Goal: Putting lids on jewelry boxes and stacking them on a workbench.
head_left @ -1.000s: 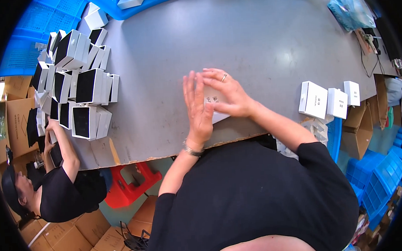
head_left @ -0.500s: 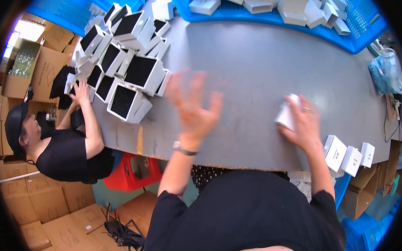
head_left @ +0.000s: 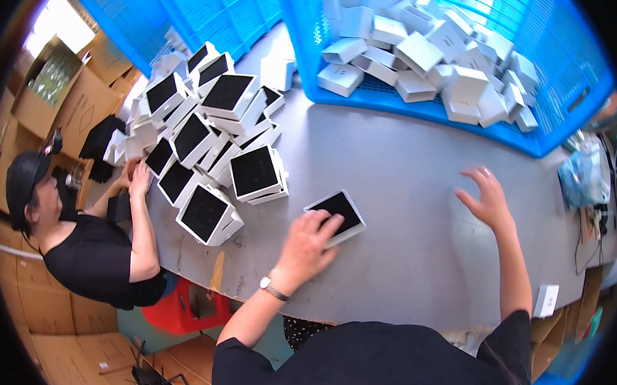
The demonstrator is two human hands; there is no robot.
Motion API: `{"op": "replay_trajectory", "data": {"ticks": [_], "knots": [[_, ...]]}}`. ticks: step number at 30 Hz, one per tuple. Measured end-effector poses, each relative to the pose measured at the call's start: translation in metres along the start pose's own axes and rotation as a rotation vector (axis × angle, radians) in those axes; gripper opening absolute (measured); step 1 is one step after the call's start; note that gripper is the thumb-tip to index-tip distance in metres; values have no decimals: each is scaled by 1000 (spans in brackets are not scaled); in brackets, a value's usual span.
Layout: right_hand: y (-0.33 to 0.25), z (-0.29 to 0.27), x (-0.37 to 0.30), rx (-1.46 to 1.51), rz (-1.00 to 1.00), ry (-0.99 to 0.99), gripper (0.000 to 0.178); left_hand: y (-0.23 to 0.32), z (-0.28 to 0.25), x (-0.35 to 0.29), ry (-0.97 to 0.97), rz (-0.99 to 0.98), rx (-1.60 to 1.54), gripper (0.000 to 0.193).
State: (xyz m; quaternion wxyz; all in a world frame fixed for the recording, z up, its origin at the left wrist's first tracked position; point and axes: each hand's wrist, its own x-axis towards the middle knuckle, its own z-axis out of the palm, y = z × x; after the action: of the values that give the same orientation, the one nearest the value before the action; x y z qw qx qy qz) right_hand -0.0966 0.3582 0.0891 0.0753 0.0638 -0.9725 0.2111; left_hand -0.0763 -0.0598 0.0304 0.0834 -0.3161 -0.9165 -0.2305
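Left hand rests fingers on one flat black-faced box on the desk, not gripping. Right hand hovers open, empty. Stacked boxes remain far left.

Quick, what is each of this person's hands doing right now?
Left hand: open, fingers resting on the flat white box tray with black insert, not gripping it.
Right hand: open, fingers spread, holding nothing.
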Motion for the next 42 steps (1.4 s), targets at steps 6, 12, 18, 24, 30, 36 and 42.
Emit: {"op": "replay_trajectory", "data": {"ticks": [6, 12, 18, 24, 30, 36, 42], "knots": [[-116, 77, 187, 160, -614, 108, 34, -8, -34, 2, 240, -85, 81, 64], [-231, 173, 340, 248, -715, 207, 38, -43, -29, 8, 538, -114, 231, 54], [-269, 212, 481, 61, -96, 420, 57, -36, 25, 1, 365, -30, -13, 50], [-250, 238, 554, -75, 386, 216, 95, -44, 6, -1, 379, -238, -268, 49], [-256, 242, 545, -116, 244, -162, 90, -46, 7, -1, 438, -283, -286, 49], [-267, 219, 478, -210, 164, -371, 75, -48, 4, -2, 575, -282, -148, 54], [-297, 219, 399, -340, -92, -302, 63, -50, 2, -2, 569, -235, -83, 50]]}}
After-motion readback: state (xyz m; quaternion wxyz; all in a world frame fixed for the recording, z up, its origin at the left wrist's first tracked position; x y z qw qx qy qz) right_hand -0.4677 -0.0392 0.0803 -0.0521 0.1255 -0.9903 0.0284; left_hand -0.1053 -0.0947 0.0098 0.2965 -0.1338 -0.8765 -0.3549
